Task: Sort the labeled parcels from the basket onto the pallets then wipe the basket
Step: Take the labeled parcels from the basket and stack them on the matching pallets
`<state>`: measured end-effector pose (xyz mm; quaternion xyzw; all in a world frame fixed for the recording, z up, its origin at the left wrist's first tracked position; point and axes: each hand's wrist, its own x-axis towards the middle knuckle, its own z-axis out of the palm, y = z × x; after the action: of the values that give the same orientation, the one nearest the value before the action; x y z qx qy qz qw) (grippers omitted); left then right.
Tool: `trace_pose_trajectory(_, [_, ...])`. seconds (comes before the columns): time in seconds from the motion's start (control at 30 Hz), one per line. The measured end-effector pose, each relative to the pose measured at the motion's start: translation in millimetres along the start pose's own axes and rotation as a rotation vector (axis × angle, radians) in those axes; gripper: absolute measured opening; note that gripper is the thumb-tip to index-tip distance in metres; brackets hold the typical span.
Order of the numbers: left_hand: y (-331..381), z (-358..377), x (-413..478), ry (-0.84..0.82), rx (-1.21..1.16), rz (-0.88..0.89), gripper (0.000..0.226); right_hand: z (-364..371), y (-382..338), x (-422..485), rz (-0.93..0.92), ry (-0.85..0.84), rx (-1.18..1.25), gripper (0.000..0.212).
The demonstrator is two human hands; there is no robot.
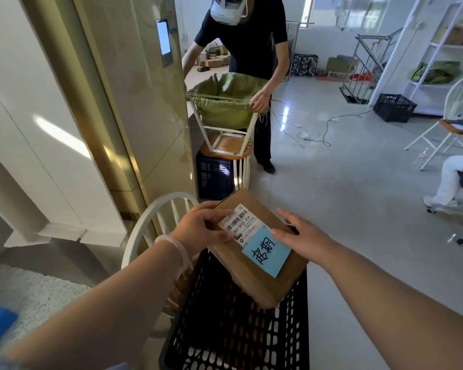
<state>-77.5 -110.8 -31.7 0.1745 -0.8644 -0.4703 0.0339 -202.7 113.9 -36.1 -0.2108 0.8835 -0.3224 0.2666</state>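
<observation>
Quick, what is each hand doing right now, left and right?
Left hand: holding the left edge of the cardboard parcel.
Right hand: holding the parcel's right side, thumb on the blue note.

The parcel [254, 249] hides the far end of the black basket [225, 329], whose near end the lower edge cuts off. Small print on the shipping label [241, 222] is illegible. A seated person [455, 180] is cropped at right.

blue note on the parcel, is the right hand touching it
Touching. The head view shows the right hand with a fingertip pressed on the upper right edge of the blue note stuck on the brown parcel.
</observation>
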Motion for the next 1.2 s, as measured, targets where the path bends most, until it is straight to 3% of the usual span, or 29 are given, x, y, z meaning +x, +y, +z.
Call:
trace_pose_trajectory(0.13, [-1.0,-9.2,7.5,-0.038,-0.004,-0.016,0.049,-3.9,0.6,2.1,0.019,-0.112,0.095,0.060])
trace_pose_trajectory(0.3, [2.4,-5.6,8.4,0.034,-0.084,-0.033,0.053,4.8,1.7,1.6,0.019,-0.102,0.155,0.056])
trace_pose_trajectory(0.43, [5.2,11.2,-0.5,0.106,-0.080,-0.058,0.071,10.7,6.7,4.1,0.034,-0.031,0.227,0.062])
trace_pose_trajectory(0.6, [-0.8,43.4,-9.7,0.053,-0.129,-0.089,0.099,18.4,8.7,10.1,0.076,0.070,0.359,0.061])
trace_pose_trajectory(0.77, [-13.6,53.0,-8.1,0.088,-0.227,-0.062,0.110,28.6,2.3,11.0,0.013,0.062,0.264,0.066])
trace_pose_trajectory(0.93, [-29.5,40.8,-12.7,0.154,-0.291,-0.049,0.093,40.3,-3.7,8.2,-0.132,-0.005,0.068,0.080])
trace_pose_trajectory(1.03, [-38.3,39.0,-28.4,0.255,-0.293,-0.038,0.075,51.4,-14.6,11.9,-0.259,-0.093,-0.036,0.075])
trace_pose_trajectory(1.2, [-58.8,21.8,-74.7,0.391,-0.015,0.006,0.100,79.7,-41.0,14.1,-0.390,-0.201,-0.099,0.070])
